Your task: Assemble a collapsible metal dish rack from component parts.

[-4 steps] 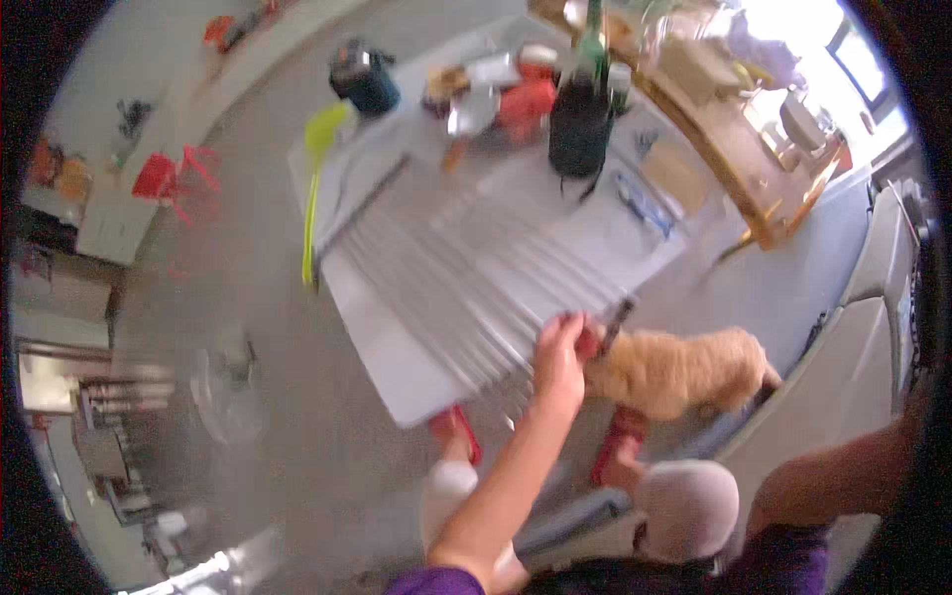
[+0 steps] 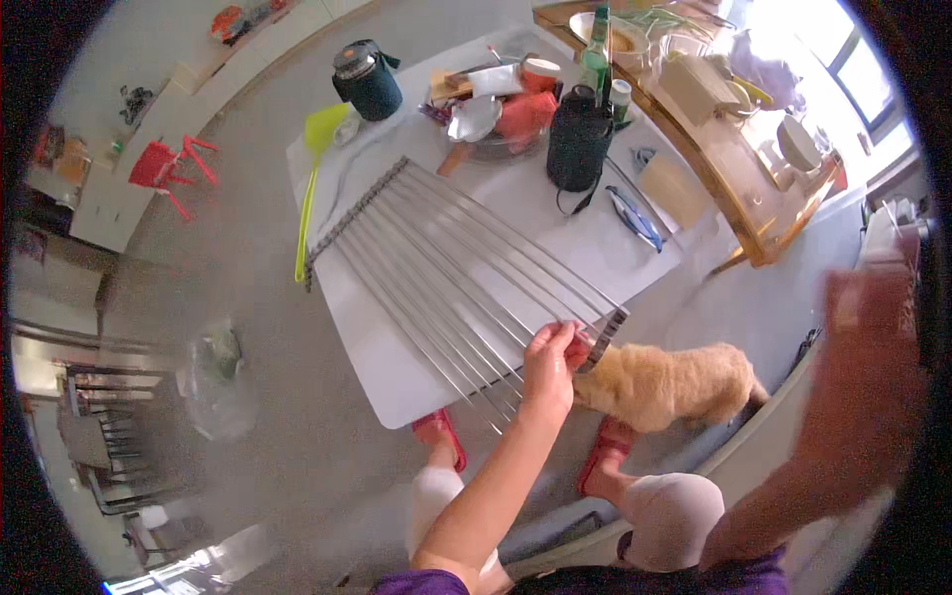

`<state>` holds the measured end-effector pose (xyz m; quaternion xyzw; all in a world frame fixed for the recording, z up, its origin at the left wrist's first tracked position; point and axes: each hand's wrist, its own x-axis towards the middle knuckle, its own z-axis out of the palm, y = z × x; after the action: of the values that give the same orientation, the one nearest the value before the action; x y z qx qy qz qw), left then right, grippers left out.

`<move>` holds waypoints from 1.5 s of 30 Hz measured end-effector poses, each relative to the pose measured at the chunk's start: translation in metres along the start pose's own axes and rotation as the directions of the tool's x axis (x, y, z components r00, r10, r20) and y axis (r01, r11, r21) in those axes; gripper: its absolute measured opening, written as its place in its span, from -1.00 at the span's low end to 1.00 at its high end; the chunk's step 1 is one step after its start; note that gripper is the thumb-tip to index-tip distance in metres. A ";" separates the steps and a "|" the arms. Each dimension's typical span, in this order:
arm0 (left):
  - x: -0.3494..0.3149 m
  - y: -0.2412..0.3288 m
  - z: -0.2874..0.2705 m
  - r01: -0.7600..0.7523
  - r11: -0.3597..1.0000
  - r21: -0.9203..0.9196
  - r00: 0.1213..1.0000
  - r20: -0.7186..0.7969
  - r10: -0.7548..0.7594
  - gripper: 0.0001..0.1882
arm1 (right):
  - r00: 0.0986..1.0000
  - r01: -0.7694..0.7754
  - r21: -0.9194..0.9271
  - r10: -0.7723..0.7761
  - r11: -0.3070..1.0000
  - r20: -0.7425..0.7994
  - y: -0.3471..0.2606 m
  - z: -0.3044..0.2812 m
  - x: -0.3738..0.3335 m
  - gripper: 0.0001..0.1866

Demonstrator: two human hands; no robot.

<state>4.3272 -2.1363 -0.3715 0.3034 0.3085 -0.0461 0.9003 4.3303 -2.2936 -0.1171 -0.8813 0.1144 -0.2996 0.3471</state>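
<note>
A roll-up drying rack (image 2: 436, 263) of thin metal rods with dark end strips lies slanting over the white table. My left hand (image 2: 551, 359) is closed on its near end, beside the right-hand dark strip. The rods spread away from my fingers toward the far left, and a few ends jut past the table's near edge. My right hand (image 2: 873, 288) is raised at the far right, apart from the rack. It is smeared and dim, so its fingers cannot be made out.
A tan furry animal (image 2: 674, 385) stands by the table's near right corner. On the white table (image 2: 392, 392) are a green fly swatter (image 2: 310, 203), a dark flask (image 2: 369, 84), a black pouch (image 2: 578, 144) and blue-handled pliers (image 2: 635, 218). A wooden table (image 2: 729, 188) adjoins behind.
My right arm has swung up at the right. The picture has steadied and the rods show sharply. My left hand keeps its hold on the rack.
</note>
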 end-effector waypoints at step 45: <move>-0.026 -0.005 -0.037 0.062 0.903 0.425 0.995 -0.095 -0.023 -0.88 | 0.252 -0.878 0.160 0.152 0.452 0.956 0.142 0.145 -0.122 -0.79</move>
<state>4.2852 -2.1217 -0.3826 0.4883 0.3365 -0.1190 0.7964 4.3228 -2.2687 -0.3524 -0.5905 0.1238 0.3064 0.7363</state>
